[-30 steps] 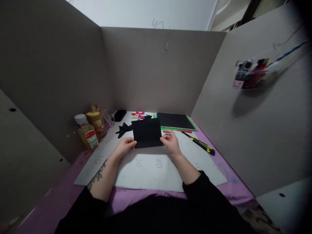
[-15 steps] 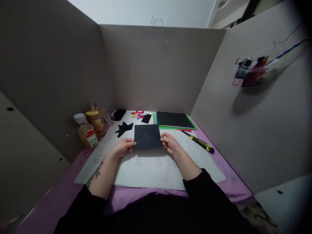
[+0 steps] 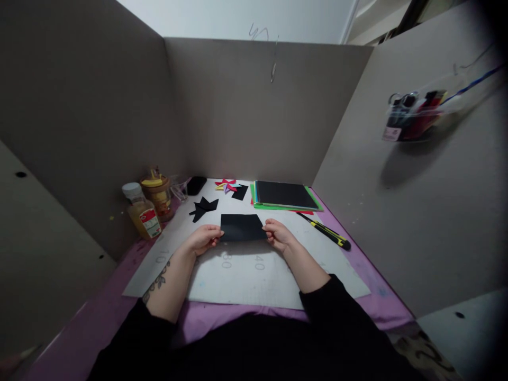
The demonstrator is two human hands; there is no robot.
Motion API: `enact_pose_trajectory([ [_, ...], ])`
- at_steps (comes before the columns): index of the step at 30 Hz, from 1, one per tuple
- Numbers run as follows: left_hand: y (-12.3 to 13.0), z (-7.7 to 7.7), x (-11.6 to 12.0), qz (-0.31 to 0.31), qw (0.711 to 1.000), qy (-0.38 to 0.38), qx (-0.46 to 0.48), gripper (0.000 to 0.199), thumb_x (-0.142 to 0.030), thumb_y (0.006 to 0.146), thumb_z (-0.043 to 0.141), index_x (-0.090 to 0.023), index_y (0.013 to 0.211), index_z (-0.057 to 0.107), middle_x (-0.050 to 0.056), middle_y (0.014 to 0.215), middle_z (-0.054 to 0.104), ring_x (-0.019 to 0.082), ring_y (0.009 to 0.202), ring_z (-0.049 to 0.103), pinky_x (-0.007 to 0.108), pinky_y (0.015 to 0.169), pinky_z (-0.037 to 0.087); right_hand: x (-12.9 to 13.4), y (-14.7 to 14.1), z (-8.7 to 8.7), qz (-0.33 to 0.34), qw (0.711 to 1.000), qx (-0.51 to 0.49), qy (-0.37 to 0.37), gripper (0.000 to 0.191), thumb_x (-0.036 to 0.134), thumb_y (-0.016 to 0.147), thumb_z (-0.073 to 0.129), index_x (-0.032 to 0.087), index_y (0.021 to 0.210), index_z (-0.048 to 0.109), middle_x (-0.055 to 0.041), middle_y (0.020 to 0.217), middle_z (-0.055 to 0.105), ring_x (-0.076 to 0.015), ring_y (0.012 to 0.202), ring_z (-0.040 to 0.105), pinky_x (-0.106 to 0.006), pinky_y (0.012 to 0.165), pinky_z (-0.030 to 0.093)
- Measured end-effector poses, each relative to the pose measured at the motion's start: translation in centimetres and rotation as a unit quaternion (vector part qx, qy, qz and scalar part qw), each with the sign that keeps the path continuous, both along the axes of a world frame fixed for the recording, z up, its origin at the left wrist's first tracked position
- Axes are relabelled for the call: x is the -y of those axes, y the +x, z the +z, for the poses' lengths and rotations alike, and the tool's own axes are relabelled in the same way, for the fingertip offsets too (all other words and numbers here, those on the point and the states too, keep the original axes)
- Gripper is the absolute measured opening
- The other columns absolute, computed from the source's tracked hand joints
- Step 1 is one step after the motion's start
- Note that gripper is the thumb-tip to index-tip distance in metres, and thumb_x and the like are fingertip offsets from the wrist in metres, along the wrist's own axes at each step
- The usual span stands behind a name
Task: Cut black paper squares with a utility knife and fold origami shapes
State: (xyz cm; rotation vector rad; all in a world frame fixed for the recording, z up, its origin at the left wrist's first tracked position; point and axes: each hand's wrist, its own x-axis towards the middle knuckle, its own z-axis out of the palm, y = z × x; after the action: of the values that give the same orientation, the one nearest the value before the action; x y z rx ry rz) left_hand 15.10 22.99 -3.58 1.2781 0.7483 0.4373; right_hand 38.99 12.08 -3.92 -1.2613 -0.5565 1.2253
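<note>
A plain black sheet of paper (image 3: 243, 227) is stretched between my two hands, just above the white mat. My left hand (image 3: 205, 238) pinches its left edge between thumb and fingers. The opposite edge is pinched by my right hand (image 3: 277, 234). Beyond my left hand lies a black folded paper shape (image 3: 203, 208) with pointed arms. Farther back are a small multicoloured paper pinwheel shape (image 3: 227, 185) and a smaller black paper piece (image 3: 240, 192). A stack of coloured paper sheets (image 3: 286, 194), black on top, lies behind my right hand.
A yellow and black utility knife (image 3: 329, 234) lies on the right of the white mat (image 3: 242, 288). At left stand a glue bottle (image 3: 143, 214), a brown jar (image 3: 159, 196) and a clear cup (image 3: 179, 189), near a black object (image 3: 196, 185). Grey panels surround the table; a clear holder (image 3: 413, 119) hangs right.
The black sheet has tipped, so it looks shorter from front to back, its far edge now nearer me. Both hands keep their pinch on it. The view has shifted slightly.
</note>
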Motion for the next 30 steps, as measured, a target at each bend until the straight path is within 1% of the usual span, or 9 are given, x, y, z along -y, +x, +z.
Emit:
enact_pose_trajectory([
  [4,0.3,-0.2,0.2,0.028,0.992,0.112,-0.044,0.023,-0.033,0.063,0.066,-0.016,0.059,0.051,-0.005,0.047,0.045,0.005,0.039,0.034,0.020,0.040,0.024,-0.2,-0.1,-0.7,-0.022,0.987,0.132,0.084,0.031,0.020,0.056,0.060,0.023,0.080,0.040,0.0126,0.049,0.042,-0.0050,0.034,0.037,-0.014,0.032,0.025],
  [7,0.5,-0.4,0.2,0.083,0.958,0.254,-0.100,0.020,-0.034,0.066,0.061,-0.015,0.061,0.058,-0.004,0.048,0.049,0.008,0.042,0.036,0.022,0.044,0.024,-0.3,-0.3,-1.2,-0.043,0.960,0.232,0.148,0.039,0.023,0.061,0.058,0.023,0.098,0.044,0.0106,0.062,0.050,-0.0061,0.039,0.046,-0.016,0.036,0.034],
  [10,0.5,-0.3,0.1,0.113,0.925,0.336,-0.135,0.020,-0.034,0.067,0.059,-0.016,0.056,0.058,-0.004,0.047,0.049,0.010,0.046,0.039,0.023,0.047,0.025,-0.5,-0.4,-1.8,-0.038,0.955,0.263,0.133,0.036,0.026,0.064,0.057,0.022,0.099,0.051,0.0067,0.068,0.054,-0.0091,0.047,0.055,-0.018,0.039,0.039],
  [13,0.4,-0.3,-0.1,0.108,0.913,0.358,-0.161,0.020,-0.032,0.066,0.058,-0.017,0.054,0.059,-0.003,0.047,0.049,0.011,0.048,0.040,0.024,0.049,0.025,-0.8,-0.4,-2.3,-0.016,0.958,0.269,0.096,0.014,0.026,0.064,0.058,0.019,0.075,0.054,0.0043,0.056,0.055,-0.0111,0.047,0.057,-0.019,0.041,0.040],
  [15,0.3,-0.4,-0.1,0.108,0.906,0.372,-0.170,0.020,-0.032,0.066,0.058,-0.017,0.052,0.058,-0.003,0.046,0.048,0.012,0.048,0.040,0.025,0.050,0.025,-0.9,-0.3,-2.7,-0.009,0.960,0.266,0.081,0.011,0.026,0.064,0.059,0.019,0.068,0.051,0.0039,0.049,0.054,-0.0117,0.046,0.056,-0.019,0.042,0.040],
  [20,0.3,-0.7,-0.3,0.116,0.888,0.407,-0.181,0.019,-0.032,0.066,0.059,-0.018,0.053,0.059,-0.003,0.047,0.048,0.013,0.050,0.040,0.025,0.051,0.024,-0.9,-0.5,-3.0,-0.009,0.966,0.248,0.075,0.015,0.029,0.065,0.061,0.020,0.070,0.050,0.0039,0.049,0.056,-0.0102,0.041,0.053,-0.019,0.040,0.038],
  [24,0.2,-0.9,-0.4,0.107,0.884,0.414,-0.190,0.018,-0.031,0.068,0.057,-0.018,0.055,0.060,-0.003,0.048,0.048,0.013,0.050,0.040,0.025,0.052,0.024,-0.8,-0.9,-2.7,-0.026,0.968,0.231,0.089,0.024,0.039,0.068,0.063,0.020,0.070,0.049,0.0040,0.051,0.056,-0.0101,0.041,0.053,-0.018,0.037,0.036],
  [27,0.2,-0.9,-0.4,0.104,0.881,0.420,-0.193,0.018,-0.031,0.069,0.057,-0.019,0.056,0.060,-0.003,0.049,0.048,0.013,0.050,0.040,0.025,0.052,0.024,-0.9,-1.2,-2.5,-0.039,0.971,0.228,0.064,0.031,0.048,0.072,0.060,0.020,0.067,0.048,0.0027,0.046,0.056,-0.0092,0.037,0.049,-0.018,0.037,0.035],
  [30,0.2,-0.9,-0.4,0.099,0.876,0.429,-0.198,0.018,-0.031,0.069,0.057,-0.019,0.055,0.059,-0.004,0.048,0.045,0.013,0.050,0.039,0.025,0.052,0.024,-1.1,-1.4,-2.4,-0.046,0.976,0.208,0.041,0.031,0.049,0.073,0.059,0.020,0.065,0.047,0.0024,0.043,0.056,-0.0090,0.035,0.047,-0.018,0.036,0.034],
])
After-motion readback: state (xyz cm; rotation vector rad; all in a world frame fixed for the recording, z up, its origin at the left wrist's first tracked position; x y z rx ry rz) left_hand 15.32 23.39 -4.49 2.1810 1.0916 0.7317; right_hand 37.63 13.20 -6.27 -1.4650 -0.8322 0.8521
